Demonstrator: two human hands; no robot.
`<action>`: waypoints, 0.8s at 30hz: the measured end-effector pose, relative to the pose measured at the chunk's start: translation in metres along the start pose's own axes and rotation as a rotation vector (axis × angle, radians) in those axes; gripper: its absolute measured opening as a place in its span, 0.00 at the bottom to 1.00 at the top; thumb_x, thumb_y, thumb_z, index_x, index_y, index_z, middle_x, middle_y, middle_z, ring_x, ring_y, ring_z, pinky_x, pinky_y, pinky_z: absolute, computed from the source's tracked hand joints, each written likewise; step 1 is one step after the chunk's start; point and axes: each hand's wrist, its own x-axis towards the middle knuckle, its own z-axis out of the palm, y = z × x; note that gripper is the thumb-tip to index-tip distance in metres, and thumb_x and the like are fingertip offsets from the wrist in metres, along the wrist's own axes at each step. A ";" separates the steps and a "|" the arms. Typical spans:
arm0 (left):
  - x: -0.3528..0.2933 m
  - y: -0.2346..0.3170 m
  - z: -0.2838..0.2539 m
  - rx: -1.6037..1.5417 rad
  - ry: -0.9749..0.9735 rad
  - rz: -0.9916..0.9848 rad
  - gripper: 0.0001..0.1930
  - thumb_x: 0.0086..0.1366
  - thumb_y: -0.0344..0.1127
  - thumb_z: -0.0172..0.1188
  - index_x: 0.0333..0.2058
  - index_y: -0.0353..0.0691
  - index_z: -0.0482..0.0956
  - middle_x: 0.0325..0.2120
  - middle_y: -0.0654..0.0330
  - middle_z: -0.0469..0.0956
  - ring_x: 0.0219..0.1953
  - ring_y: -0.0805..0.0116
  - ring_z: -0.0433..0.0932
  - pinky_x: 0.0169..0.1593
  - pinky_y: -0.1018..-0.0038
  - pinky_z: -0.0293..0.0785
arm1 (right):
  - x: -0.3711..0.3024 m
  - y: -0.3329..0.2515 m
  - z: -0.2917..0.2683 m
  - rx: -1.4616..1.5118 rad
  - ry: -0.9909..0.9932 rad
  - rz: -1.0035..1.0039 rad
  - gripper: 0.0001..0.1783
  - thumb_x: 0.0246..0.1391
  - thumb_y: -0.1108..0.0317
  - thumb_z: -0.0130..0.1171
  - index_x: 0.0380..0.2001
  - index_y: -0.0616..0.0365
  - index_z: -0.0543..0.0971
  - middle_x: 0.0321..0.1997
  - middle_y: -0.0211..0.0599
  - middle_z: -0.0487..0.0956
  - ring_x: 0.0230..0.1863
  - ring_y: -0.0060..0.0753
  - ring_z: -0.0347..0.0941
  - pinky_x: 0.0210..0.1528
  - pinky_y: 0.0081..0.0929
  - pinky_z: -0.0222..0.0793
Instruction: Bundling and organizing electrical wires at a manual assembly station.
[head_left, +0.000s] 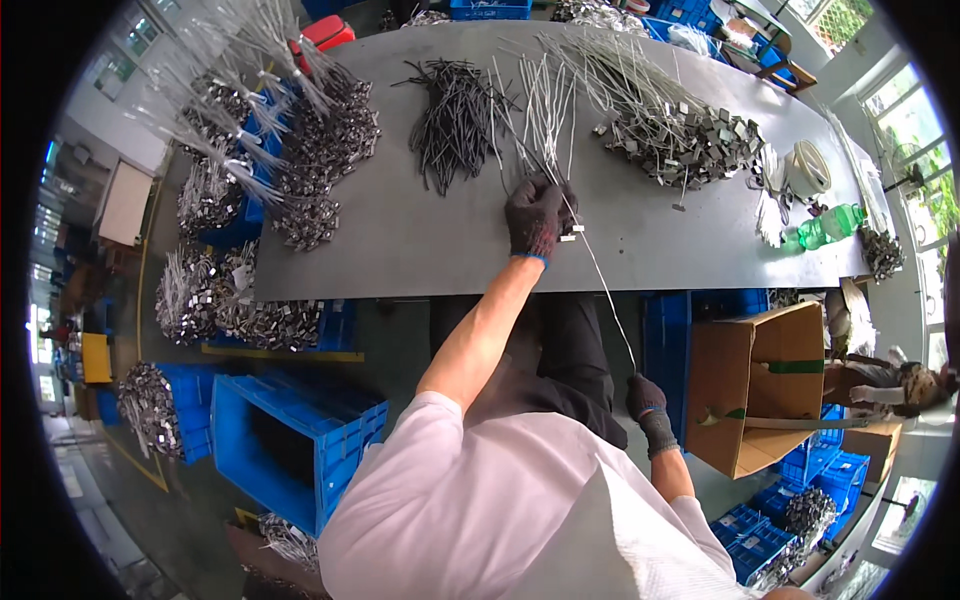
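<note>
My left hand, in a dark knit glove, is closed over the table around the lower ends of several thin wires. Pale upper lengths of wire fan out from it toward the far side. Small silvery metal blocks show just below its fingers. From there a long single wire runs tautly down past the table's front edge. Its lower end is in my right hand, also gloved and closed, beside my thigh. A pile of short black strands lies left of my left hand.
On the grey metal table lie a heap of metal blocks with wires, a green bottle and a white tub. Bundles of metal pieces crowd its left edge. Blue crates and a cardboard box flank me.
</note>
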 end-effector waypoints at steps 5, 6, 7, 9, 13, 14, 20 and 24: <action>0.001 0.006 -0.002 0.001 -0.054 -0.030 0.04 0.67 0.25 0.57 0.39 0.34 0.78 0.31 0.55 0.83 0.31 0.65 0.84 0.34 0.70 0.84 | -0.011 0.009 0.004 -0.082 -0.119 0.074 0.10 0.59 0.64 0.53 0.40 0.52 0.81 0.38 0.52 0.84 0.45 0.60 0.80 0.43 0.51 0.77; 0.001 0.006 -0.003 -0.087 -0.081 0.103 0.04 0.67 0.25 0.57 0.40 0.34 0.78 0.31 0.55 0.83 0.31 0.65 0.84 0.35 0.70 0.85 | -0.013 0.012 0.005 -0.040 -0.077 0.018 0.10 0.59 0.64 0.53 0.40 0.52 0.81 0.38 0.52 0.84 0.45 0.60 0.80 0.43 0.51 0.77; -0.001 0.006 -0.004 0.025 -0.107 0.085 0.05 0.68 0.27 0.59 0.41 0.33 0.77 0.31 0.55 0.83 0.31 0.65 0.84 0.37 0.69 0.85 | -0.015 0.014 0.007 -0.026 -0.070 0.022 0.10 0.59 0.64 0.53 0.39 0.51 0.81 0.39 0.52 0.84 0.45 0.60 0.80 0.43 0.51 0.76; -0.005 0.001 -0.009 0.100 -0.184 -0.098 0.07 0.68 0.29 0.60 0.41 0.33 0.77 0.31 0.55 0.83 0.32 0.66 0.84 0.37 0.69 0.84 | -0.017 0.020 0.013 -0.010 -0.062 0.033 0.10 0.59 0.63 0.53 0.39 0.51 0.81 0.39 0.52 0.84 0.45 0.60 0.80 0.43 0.51 0.76; -0.014 -0.011 -0.018 0.356 -0.440 -0.253 0.10 0.66 0.36 0.66 0.37 0.33 0.81 0.30 0.59 0.84 0.32 0.71 0.83 0.38 0.74 0.82 | -0.024 0.026 0.018 0.018 -0.061 -0.024 0.11 0.60 0.63 0.53 0.42 0.51 0.82 0.41 0.51 0.84 0.45 0.60 0.80 0.42 0.52 0.76; -0.016 -0.013 -0.019 0.544 -0.518 -0.290 0.10 0.65 0.36 0.67 0.35 0.34 0.82 0.29 0.61 0.83 0.31 0.73 0.82 0.37 0.76 0.81 | -0.025 0.023 0.013 -0.061 -0.161 -0.018 0.12 0.60 0.63 0.53 0.43 0.52 0.82 0.41 0.51 0.84 0.44 0.60 0.80 0.42 0.52 0.76; -0.060 -0.026 0.001 0.744 -0.517 -0.134 0.08 0.64 0.36 0.68 0.30 0.37 0.86 0.25 0.67 0.82 0.30 0.79 0.76 0.37 0.79 0.74 | 0.020 -0.070 -0.062 1.106 0.178 -0.266 0.13 0.63 0.67 0.59 0.48 0.60 0.78 0.32 0.42 0.81 0.32 0.41 0.76 0.34 0.33 0.74; -0.108 -0.040 0.006 0.514 -0.555 -0.261 0.09 0.65 0.35 0.68 0.37 0.34 0.87 0.29 0.68 0.83 0.33 0.81 0.76 0.39 0.79 0.75 | 0.071 -0.135 -0.116 0.617 0.717 -0.527 0.22 0.54 0.72 0.63 0.53 0.60 0.74 0.32 0.45 0.80 0.34 0.42 0.77 0.36 0.33 0.75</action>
